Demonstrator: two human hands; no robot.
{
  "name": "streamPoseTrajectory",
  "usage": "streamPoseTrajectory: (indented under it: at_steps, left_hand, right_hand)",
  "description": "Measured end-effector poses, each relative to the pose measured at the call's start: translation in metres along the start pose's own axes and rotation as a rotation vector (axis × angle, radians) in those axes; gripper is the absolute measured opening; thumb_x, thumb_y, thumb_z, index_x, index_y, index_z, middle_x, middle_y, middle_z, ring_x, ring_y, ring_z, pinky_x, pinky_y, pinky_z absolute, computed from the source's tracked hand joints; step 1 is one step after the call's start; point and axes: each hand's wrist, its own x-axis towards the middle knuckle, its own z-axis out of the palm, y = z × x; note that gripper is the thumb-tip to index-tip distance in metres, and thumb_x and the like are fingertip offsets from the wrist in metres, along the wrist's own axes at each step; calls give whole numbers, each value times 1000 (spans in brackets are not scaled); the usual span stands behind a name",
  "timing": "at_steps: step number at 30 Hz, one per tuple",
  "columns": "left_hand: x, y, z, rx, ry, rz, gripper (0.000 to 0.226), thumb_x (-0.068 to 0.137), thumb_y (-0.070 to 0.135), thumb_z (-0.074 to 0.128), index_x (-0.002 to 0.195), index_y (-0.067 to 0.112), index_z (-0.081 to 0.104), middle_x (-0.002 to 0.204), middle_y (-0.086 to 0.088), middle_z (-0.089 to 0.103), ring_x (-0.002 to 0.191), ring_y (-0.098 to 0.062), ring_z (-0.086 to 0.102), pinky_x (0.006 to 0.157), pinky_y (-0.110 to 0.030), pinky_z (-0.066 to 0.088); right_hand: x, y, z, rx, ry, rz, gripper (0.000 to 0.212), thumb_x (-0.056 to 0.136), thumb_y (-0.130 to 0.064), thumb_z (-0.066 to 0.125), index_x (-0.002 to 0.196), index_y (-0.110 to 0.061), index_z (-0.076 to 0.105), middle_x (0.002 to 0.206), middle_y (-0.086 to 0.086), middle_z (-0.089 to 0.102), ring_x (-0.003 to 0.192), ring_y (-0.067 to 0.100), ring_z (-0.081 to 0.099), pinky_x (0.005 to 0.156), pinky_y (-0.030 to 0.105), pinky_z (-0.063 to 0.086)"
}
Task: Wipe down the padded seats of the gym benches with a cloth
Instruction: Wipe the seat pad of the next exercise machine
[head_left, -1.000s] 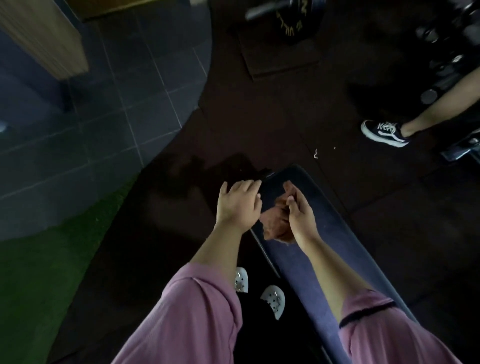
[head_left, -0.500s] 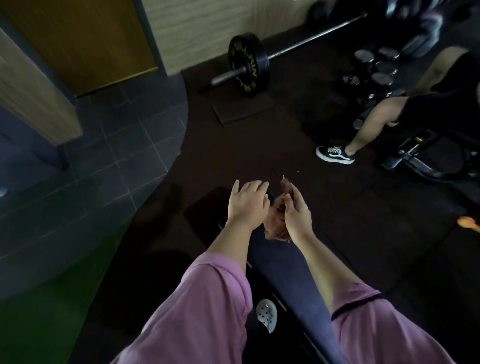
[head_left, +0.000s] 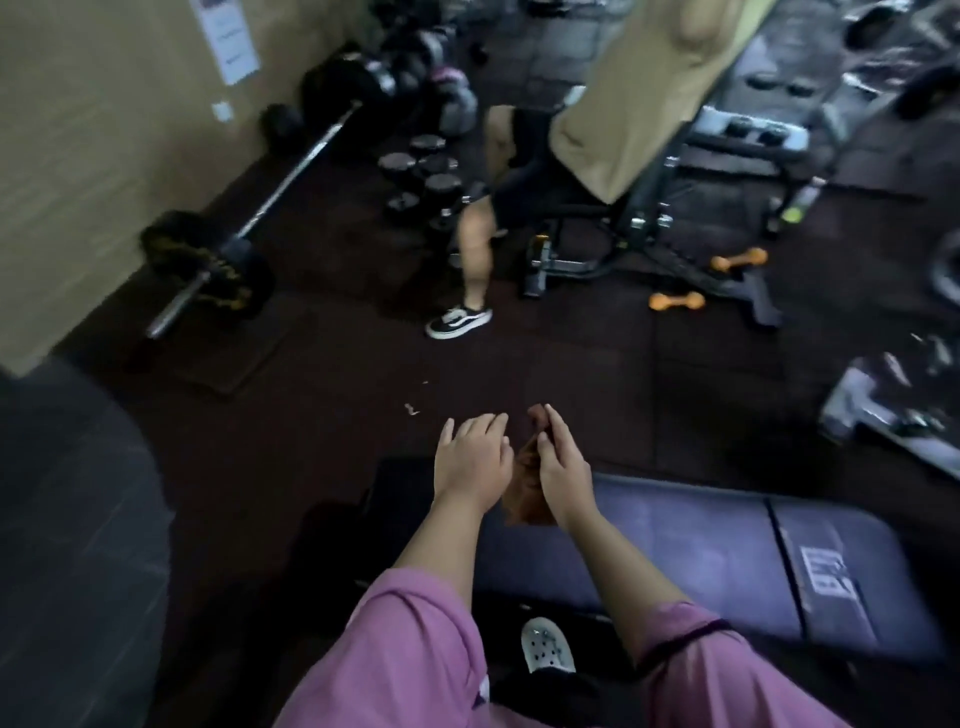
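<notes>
Holding a reddish-brown cloth (head_left: 525, 493) between them, the person's two hands meet just above the near end of a padded bench seat (head_left: 701, 551). The right hand (head_left: 563, 470) has the cloth in its grip, thumb and fingers curled round the upper folds, while the rest of the fabric hangs down from the grip and touches or nearly touches the dark blue padding; which of the two cannot be told. The left hand (head_left: 472, 462) sits just to the left of the grip with its fingers straight and relaxed, the palm side against the cloth's edge, though whether it pinches any fabric is hidden. Both forearms come out of pink sleeves (head_left: 415, 649). Below the grip, between the arms, a white perforated clog (head_left: 546, 644) shows on the dark floor. Beyond the grip, well apart, another person's leg ends in a black-and-white sneaker (head_left: 458, 321), beside a second bench frame (head_left: 623, 244). Two orange dumbbells (head_left: 677, 300) lie to the far right of the grip, and a loaded barbell (head_left: 249, 228) lies along the wall to its far left.
</notes>
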Motion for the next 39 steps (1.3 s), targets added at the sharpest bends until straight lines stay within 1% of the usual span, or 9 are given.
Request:
streamPoseTrajectory:
  at_steps: [11, 16, 19, 21, 25, 28, 32, 37, 39]
  left_hand:
    - [-28, 166, 43, 2, -210, 685, 43, 97, 21, 40, 137, 8, 46, 136, -5, 52, 124, -22, 47, 108, -35, 32]
    - [-93, 256, 75, -27, -204, 962, 41, 77, 25, 34, 84, 5, 70, 77, -10, 69, 67, -30, 66, 64, -36, 55]
    - [-145, 311, 90, -18, -248, 1126, 33, 73, 25, 35, 72, 12, 65, 66, -7, 65, 58, -29, 62, 54, -30, 50]
    - [-185, 346, 96, 26, -306, 1208, 31, 72, 25, 39, 74, 12, 67, 68, -4, 66, 59, -25, 63, 52, -27, 49]
    - [-267, 402, 121, 12, -421, 1375, 36, 82, 18, 50, 113, 4, 63, 104, -13, 67, 96, -33, 63, 86, -41, 48]
    - [-326, 435, 131, 32, -463, 1547, 45, 92, 23, 44, 134, 8, 48, 127, -8, 57, 118, -27, 51, 102, -40, 36]
    - [-398, 464, 144, 31, -498, 1776, 46, 96, 25, 40, 140, 11, 40, 135, -3, 50, 125, -20, 45, 102, -33, 33]
    - [-474, 483, 157, 57, -567, 2041, 46, 97, 24, 38, 141, 10, 40, 135, -4, 51, 125, -20, 45, 106, -33, 32]
    - [-500, 489, 160, 54, -576, 2135, 47, 97, 24, 38, 142, 10, 39, 136, -4, 51, 128, -19, 43, 109, -34, 29]
  right_hand:
    - [-99, 67, -146, 105, 657, 174, 41, 102, -14, 41, 143, -22, 41, 141, -1, 50, 131, 15, 43, 99, 12, 28]
    - [-187, 112, -213, 241, 948, 321, 43, 102, -18, 42, 143, -30, 42, 133, 0, 57, 121, 17, 51, 91, 12, 32]
    - [-250, 138, -248, 276, 1088, 374, 44, 102, -17, 41, 143, -31, 41, 116, -2, 57, 101, 9, 50, 75, 3, 29]
    - [-294, 157, -270, 299, 1175, 419, 45, 102, -17, 40, 145, -31, 39, 121, -2, 57, 107, 12, 52, 78, 5, 29]
    - [-381, 194, -300, 374, 1358, 479, 44, 102, -21, 39, 144, -36, 39, 137, 0, 55, 108, 10, 52, 87, 15, 33]
    - [-438, 213, -307, 469, 1512, 509, 43, 103, -22, 38, 143, -37, 39, 115, 0, 60, 82, 2, 55, 65, 4, 39]
    - [-501, 231, -303, 600, 1749, 539, 43, 103, -21, 39, 144, -35, 40, 90, -10, 59, 75, 0, 56, 56, -1, 40]
    - [-560, 244, -287, 703, 2011, 584, 42, 103, -21, 41, 141, -37, 42, 90, -9, 64, 65, 1, 56, 54, 5, 43]
    - [-579, 249, -281, 723, 2102, 592, 41, 102, -21, 42, 140, -37, 44, 95, -5, 66, 70, 3, 58, 64, 12, 49]
